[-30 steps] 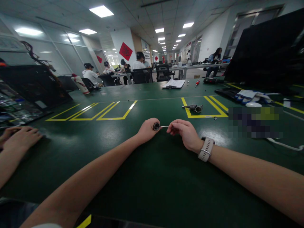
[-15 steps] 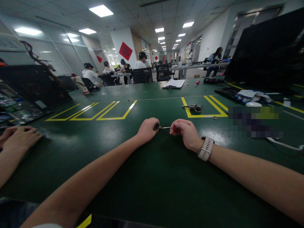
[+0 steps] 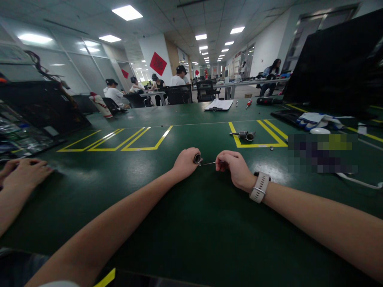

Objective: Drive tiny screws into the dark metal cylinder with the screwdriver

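My left hand [image 3: 185, 162] rests on the green table [image 3: 191, 223] with its fingers closed round a small dark round part [image 3: 196, 158]. My right hand [image 3: 235, 166], with a pale watch on its wrist, pinches a thin metal pin-like tool [image 3: 208, 163]. The tool's tip points left and meets the round part. The two hands lie close together at the middle of the view.
A small metal tool [image 3: 245, 136] lies in a yellow-marked box beyond my hands. A clipboard [image 3: 218, 105], a red screwdriver [image 3: 248, 104] and gloves [image 3: 317, 119] lie farther back. Another person's hand [image 3: 25, 173] rests at the left. Seated people work at far tables.
My right hand has drawn slightly right and down, and the thin tool now slopes a little. My left hand has hardly moved.
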The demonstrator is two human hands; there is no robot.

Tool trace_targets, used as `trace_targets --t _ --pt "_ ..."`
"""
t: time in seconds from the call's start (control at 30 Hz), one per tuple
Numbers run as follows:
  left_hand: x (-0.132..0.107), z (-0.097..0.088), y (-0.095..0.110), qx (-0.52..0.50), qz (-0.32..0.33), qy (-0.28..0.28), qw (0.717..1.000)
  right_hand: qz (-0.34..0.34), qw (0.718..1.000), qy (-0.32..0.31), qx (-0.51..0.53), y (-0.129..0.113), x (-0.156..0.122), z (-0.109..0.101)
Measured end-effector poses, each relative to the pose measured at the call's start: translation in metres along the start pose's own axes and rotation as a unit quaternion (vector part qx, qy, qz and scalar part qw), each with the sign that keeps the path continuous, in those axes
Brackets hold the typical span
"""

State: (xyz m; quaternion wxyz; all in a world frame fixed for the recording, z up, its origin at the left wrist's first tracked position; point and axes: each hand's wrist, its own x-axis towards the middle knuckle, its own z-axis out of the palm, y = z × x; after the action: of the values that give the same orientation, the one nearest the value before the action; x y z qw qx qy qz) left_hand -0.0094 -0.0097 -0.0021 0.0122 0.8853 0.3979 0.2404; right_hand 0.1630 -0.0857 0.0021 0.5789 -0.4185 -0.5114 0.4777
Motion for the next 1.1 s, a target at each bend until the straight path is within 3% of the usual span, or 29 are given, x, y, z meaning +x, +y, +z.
trace_targets --t 0.6,0.77,0.93,1.1 --pt "0.001 0.001 0.0 -0.089 -0.038 0.021 0.995 -0.047 0.997 0.053 0.031 0.004 0.003 -0.004" --pt "0.002 0.002 -0.002 -0.106 -0.008 0.014 0.994 -0.089 0.996 -0.011 0.017 0.001 -0.001 -0.002" --pt "0.001 0.002 -0.002 -0.128 0.017 0.007 0.992 -0.12 0.986 -0.065 -0.1 -0.006 -0.006 -0.001" --pt "0.001 0.001 0.0 -0.142 0.026 0.0 0.989 -0.149 0.969 -0.075 -0.182 -0.009 -0.009 0.001"
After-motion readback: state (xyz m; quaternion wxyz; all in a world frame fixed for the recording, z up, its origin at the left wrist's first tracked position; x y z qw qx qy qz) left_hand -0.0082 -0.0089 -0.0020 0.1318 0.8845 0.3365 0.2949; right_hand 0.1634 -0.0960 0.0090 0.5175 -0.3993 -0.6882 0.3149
